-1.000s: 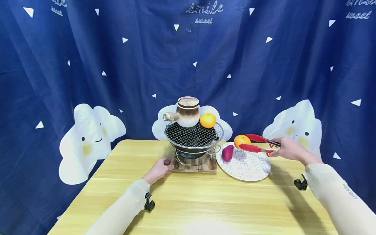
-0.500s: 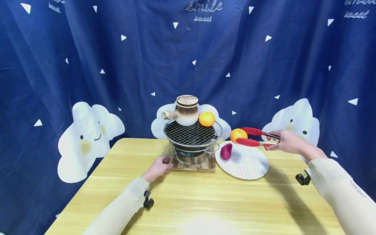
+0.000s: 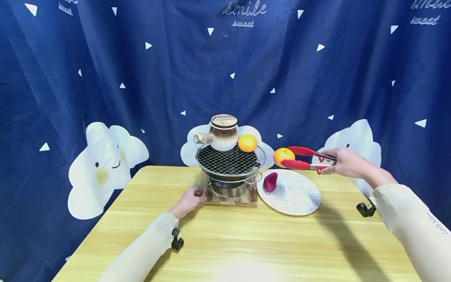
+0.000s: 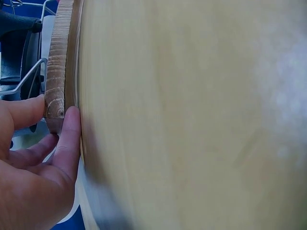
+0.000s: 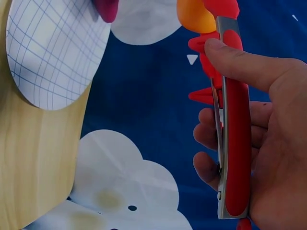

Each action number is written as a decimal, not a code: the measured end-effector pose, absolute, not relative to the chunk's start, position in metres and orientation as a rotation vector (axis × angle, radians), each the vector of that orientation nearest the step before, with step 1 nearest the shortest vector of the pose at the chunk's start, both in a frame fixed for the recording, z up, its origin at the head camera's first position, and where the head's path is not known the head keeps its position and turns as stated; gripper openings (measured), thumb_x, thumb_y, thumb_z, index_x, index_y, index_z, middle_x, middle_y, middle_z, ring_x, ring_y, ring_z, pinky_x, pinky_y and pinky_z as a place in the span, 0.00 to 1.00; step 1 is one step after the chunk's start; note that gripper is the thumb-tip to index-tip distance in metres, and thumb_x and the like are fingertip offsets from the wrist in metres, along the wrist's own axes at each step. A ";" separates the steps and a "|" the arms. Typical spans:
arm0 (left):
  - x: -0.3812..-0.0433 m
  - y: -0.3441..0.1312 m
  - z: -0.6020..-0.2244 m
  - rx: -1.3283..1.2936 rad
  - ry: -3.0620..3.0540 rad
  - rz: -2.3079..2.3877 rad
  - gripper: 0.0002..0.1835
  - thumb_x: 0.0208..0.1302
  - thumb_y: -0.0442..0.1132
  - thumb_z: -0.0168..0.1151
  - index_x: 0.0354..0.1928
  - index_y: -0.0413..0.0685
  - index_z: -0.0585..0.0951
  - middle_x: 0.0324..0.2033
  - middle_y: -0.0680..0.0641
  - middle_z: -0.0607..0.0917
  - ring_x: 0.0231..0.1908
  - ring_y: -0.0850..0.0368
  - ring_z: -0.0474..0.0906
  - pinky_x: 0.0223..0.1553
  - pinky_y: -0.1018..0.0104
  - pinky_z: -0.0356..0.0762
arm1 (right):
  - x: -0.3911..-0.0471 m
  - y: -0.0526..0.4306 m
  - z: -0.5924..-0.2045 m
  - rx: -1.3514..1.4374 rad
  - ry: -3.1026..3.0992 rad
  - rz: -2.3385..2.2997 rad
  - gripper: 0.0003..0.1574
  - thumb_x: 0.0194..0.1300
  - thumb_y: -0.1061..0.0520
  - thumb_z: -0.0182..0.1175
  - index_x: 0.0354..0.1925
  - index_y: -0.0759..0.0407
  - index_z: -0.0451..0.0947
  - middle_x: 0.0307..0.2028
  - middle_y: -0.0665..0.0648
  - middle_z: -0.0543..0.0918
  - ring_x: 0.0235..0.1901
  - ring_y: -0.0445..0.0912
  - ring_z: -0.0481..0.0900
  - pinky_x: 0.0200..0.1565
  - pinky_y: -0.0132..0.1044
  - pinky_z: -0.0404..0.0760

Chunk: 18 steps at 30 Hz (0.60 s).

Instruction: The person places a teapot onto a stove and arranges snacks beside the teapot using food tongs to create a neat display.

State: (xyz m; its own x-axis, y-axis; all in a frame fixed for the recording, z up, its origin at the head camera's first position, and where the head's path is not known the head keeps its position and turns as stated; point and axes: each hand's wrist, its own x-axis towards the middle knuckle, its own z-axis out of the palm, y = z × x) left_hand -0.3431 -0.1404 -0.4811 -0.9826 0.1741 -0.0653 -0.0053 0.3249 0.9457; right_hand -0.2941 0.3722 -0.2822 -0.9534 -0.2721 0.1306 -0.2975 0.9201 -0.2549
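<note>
My right hand (image 3: 347,161) grips a pair of red and silver tongs (image 5: 237,129). Between the red tips of the tongs is an orange fruit (image 3: 283,156), held in the air above the far side of a round plate (image 3: 299,201). A purple-red fruit or vegetable (image 3: 270,182) lies on the plate's left part. With thumb and fingers, my left hand (image 3: 188,200) holds the left corner of a wooden base board (image 4: 56,72) on the table. On that board stands a black tabletop grill (image 3: 229,160). Another orange fruit (image 3: 247,143) sits at the back of its mesh.
A lidded clay pot (image 3: 224,135) with a side handle stands at the back of the grill, beside the orange fruit. Wire handles stick out from the grill's sides. The light wooden table (image 3: 197,243) ends at a dark blue curtain (image 3: 169,78) with printed clouds.
My right hand has raised the tongs and the orange fruit off the plate and moved them slightly left. My left hand keeps its place at the board.
</note>
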 end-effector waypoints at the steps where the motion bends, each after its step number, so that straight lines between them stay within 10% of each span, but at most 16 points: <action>1: -0.343 -0.141 -0.481 0.161 2.424 1.735 0.28 0.68 0.28 0.59 0.68 0.27 0.66 0.50 0.31 0.78 0.42 0.47 0.83 0.47 0.56 0.89 | -0.294 0.371 -0.281 0.445 -2.988 0.418 0.43 0.53 0.46 0.78 0.60 0.68 0.76 0.32 0.53 0.83 0.34 0.49 0.76 0.36 0.37 0.77; 18: -0.343 -0.141 -0.482 0.171 2.420 1.735 0.28 0.68 0.27 0.59 0.68 0.27 0.66 0.50 0.31 0.77 0.43 0.46 0.83 0.48 0.56 0.88 | -0.288 0.363 -0.265 0.460 -2.976 0.403 0.44 0.54 0.47 0.77 0.60 0.72 0.75 0.35 0.54 0.84 0.35 0.49 0.77 0.36 0.38 0.78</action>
